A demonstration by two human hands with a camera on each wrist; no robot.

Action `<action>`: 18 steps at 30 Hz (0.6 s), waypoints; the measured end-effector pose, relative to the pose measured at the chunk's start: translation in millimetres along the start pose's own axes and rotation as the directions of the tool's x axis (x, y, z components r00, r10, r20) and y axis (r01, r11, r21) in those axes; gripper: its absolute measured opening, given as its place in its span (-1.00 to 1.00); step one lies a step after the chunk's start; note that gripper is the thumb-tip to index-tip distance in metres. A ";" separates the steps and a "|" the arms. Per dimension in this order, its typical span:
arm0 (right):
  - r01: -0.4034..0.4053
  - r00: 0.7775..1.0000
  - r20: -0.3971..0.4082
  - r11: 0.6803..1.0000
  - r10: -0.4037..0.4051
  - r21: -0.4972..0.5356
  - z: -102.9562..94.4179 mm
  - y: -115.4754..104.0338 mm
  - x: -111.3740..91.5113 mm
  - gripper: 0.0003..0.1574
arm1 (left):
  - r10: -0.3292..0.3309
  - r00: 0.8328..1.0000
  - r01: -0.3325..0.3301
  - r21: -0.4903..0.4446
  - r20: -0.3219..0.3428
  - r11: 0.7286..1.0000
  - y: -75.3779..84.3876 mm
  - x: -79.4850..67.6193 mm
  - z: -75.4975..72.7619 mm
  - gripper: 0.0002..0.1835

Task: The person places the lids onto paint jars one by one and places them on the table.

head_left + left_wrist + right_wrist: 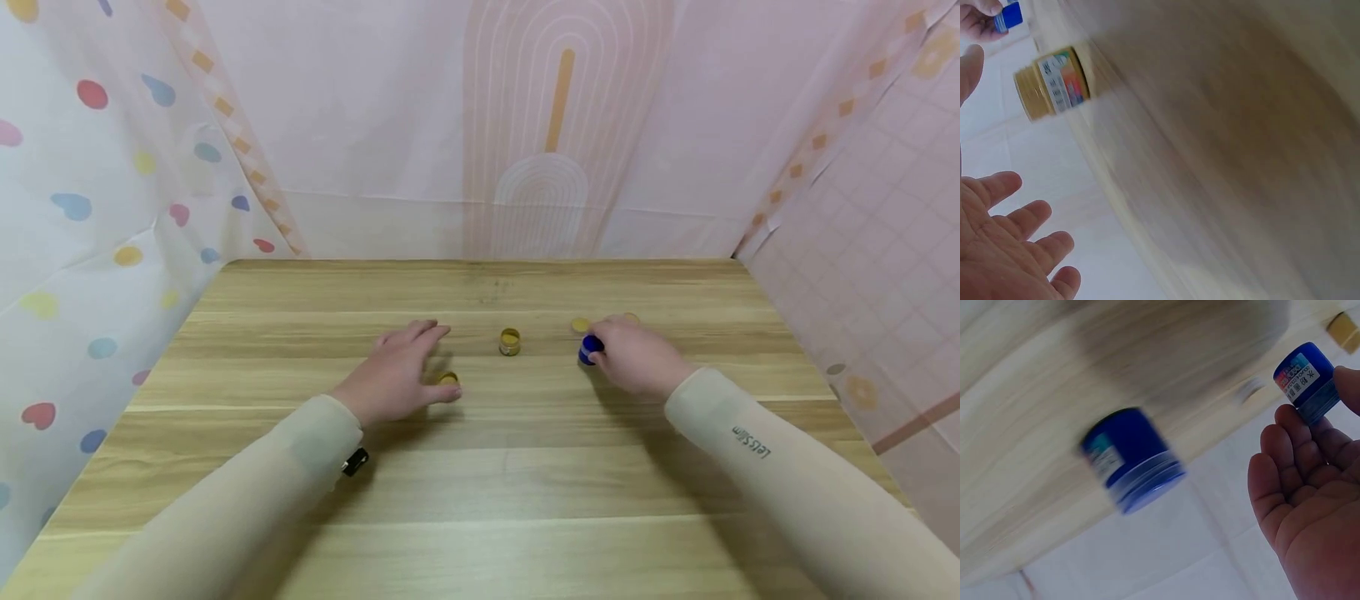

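Note:
My right hand (637, 354) pinches a small blue gouache paint jar (1307, 381) between thumb and fingers, right of the table's middle. A second blue jar (1132, 459) stands close by on the table in the right wrist view; the head view has it hidden. My left hand (397, 375) hovers with fingers spread, and its thumb overlaps a yellow paint jar (447, 379) in the head view. From the left wrist, a yellow jar (1054, 84) shows an uncapped threaded neck and a gap to the fingers. Another open yellow jar (510, 342) stands between both hands.
Two round yellowish lids lie behind my right hand, one lid (580, 325) left of the fingers and one lid (632, 317) partly covered. Patterned cloth (375, 125) hangs along the back and both sides of the wooden table (495, 483).

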State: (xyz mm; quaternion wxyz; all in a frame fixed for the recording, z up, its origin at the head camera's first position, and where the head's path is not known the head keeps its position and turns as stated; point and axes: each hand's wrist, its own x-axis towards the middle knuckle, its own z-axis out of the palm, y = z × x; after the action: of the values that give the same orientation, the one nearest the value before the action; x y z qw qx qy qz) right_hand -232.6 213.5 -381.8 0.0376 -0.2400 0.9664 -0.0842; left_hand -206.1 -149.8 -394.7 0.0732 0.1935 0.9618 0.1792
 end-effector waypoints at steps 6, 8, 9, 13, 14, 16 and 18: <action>0.024 0.999 -0.027 0.999 -0.025 -0.039 1.0 15.6 -0.3 -0.63 | -0.015 1.000 0.015 0.025 -0.003 1.000 -13.2 -3.1 -4.9 0.15; 0.022 0.999 -0.023 0.999 -0.023 -0.040 0.6 19.6 -0.9 -0.63 | -0.013 1.000 0.013 0.038 -0.006 0.999 -16.4 -4.2 -6.2 0.15; 0.019 1.000 -0.018 0.999 -0.020 -0.036 0.3 21.2 -1.3 -0.62 | -0.012 1.000 0.012 0.040 -0.007 0.999 -17.7 -4.9 -6.9 0.15; 0.021 1.000 -0.019 0.999 -0.021 -0.026 0.7 27.7 -4.2 -0.62 | -0.017 1.000 0.017 0.040 -0.002 0.999 -21.7 -8.3 -9.6 0.15; 0.023 0.999 -0.021 0.999 -0.024 -0.026 0.9 29.3 -4.9 -0.63 | -0.018 1.000 0.018 0.040 -0.001 0.999 -22.7 -9.1 -10.2 0.15; 0.025 0.999 -0.024 0.999 -0.026 -0.024 1.2 31.9 -6.2 -0.64 | -0.027 1.000 0.027 0.040 0.003 0.999 -24.3 -10.5 -11.3 0.16; 0.023 0.999 -0.025 0.999 -0.024 -0.027 1.2 34.2 -7.2 -0.65 | -0.033 0.999 0.033 0.047 0.005 0.998 -26.0 -11.4 -12.2 0.17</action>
State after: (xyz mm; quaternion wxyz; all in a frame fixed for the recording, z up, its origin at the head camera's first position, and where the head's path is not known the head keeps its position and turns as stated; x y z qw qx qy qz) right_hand -241.7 246.4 -389.0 0.0211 -0.2508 0.9649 -0.0746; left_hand -207.2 -180.6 -392.3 0.0743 0.1798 0.9686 0.1550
